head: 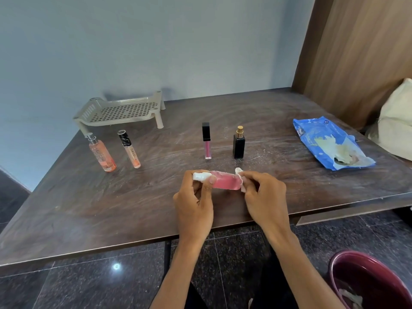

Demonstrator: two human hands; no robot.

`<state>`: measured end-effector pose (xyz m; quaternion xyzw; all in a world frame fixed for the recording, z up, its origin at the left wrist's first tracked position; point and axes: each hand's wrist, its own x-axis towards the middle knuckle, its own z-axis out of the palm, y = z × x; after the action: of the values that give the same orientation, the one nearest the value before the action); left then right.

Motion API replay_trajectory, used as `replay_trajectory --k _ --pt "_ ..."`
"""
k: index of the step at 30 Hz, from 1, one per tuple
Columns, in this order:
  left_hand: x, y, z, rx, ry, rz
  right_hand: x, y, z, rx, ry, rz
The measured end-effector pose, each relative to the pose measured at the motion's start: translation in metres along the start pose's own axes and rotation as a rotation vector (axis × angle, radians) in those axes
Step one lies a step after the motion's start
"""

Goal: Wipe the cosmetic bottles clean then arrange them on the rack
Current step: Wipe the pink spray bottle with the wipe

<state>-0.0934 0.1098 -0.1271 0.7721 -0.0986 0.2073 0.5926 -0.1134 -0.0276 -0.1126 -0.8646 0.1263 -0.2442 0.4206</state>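
**Bin [365, 279] below, bottle [225, 181] in hand**

The maroon bin sits on dark floor tiles [89, 286]. Above the scuffed brown table [111, 208], the left hand [194, 208] grips the pink bottle's white cap end; the right hand [265, 197] pinches a wipe [242, 188] against its base. The rack [120, 112] stands far left by the blue wall [156, 41].

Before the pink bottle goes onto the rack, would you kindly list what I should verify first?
1. Left hand grips pink bottle near its cap: ok.
2. Right hand pinches wipe against the bottle's base: ok.
3. Bottle wiped all over: cannot tell.
4. Cap tight: cannot tell.
5. Rack has room: ok, nothing on it.
6. Other bottles racked: not ok; peach bottle, concealer tube, lip gloss and black perfume bottle stand on the table.
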Motion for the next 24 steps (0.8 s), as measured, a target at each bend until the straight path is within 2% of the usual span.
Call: replay_trajectory --k 4,11,19,24 --pt "0.001 -0.005 -0.001 -0.035 0.010 -0.008 0.005 0.000 -0.003 0.159 -0.108 0.154" --pt "0.001 -0.005 -0.001 -0.108 0.093 -0.055 0.010 0.003 -0.007 0.249 -0.308 0.275" --pt "0.003 -0.006 -0.001 -0.102 0.053 -0.028 0.010 0.003 -0.006 0.392 -0.271 0.321" --pt "0.002 -0.007 -0.002 -0.085 0.095 -0.005 0.007 0.007 -0.009 0.396 -0.344 0.351"
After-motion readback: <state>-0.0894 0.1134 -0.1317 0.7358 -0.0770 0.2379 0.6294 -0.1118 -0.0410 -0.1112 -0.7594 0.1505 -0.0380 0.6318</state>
